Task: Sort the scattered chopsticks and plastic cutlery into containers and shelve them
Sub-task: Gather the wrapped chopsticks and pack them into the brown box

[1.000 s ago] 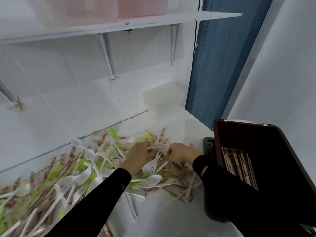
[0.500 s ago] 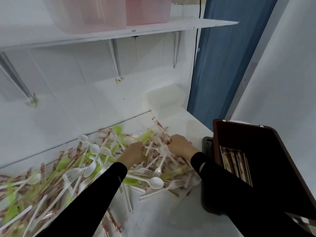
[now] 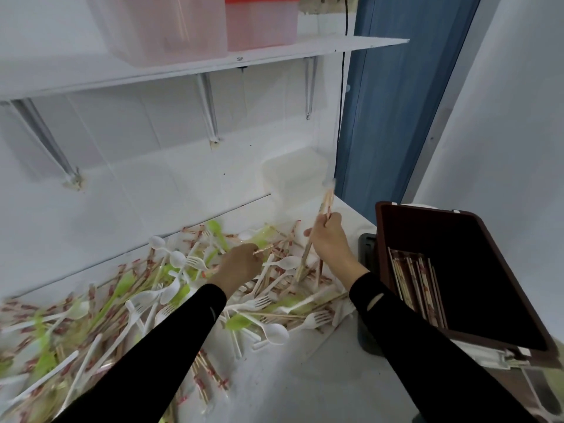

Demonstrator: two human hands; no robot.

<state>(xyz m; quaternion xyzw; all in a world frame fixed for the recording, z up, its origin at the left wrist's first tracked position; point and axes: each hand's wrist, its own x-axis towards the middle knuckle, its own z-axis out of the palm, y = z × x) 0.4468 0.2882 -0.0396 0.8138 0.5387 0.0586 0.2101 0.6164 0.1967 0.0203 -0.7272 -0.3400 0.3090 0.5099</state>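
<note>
Wooden chopsticks in paper sleeves, a small bundle (image 3: pixel 325 206), are clamped in the curled fingers of the right hand (image 3: pixel 331 241). The bundle stands steep, its top tilted far and slightly right, its lower ends down among the pile (image 3: pixel 152 288) of cutlery on the white counter (image 3: pixel 305 392). The left hand (image 3: pixel 239 265), to the left and a little nearer, pinches a single wrapped chopstick (image 3: pixel 263 250) that points right, toward the other hand. Right of the right hand sits the brown bin (image 3: pixel 427 210), where sorted chopsticks (image 3: pixel 418 285) lie along its left wall, long axis running far to near. The right hand looks the closer one to the bin. Its bundle would likely need tipping from steep to flat along that far-to-near line.
</note>
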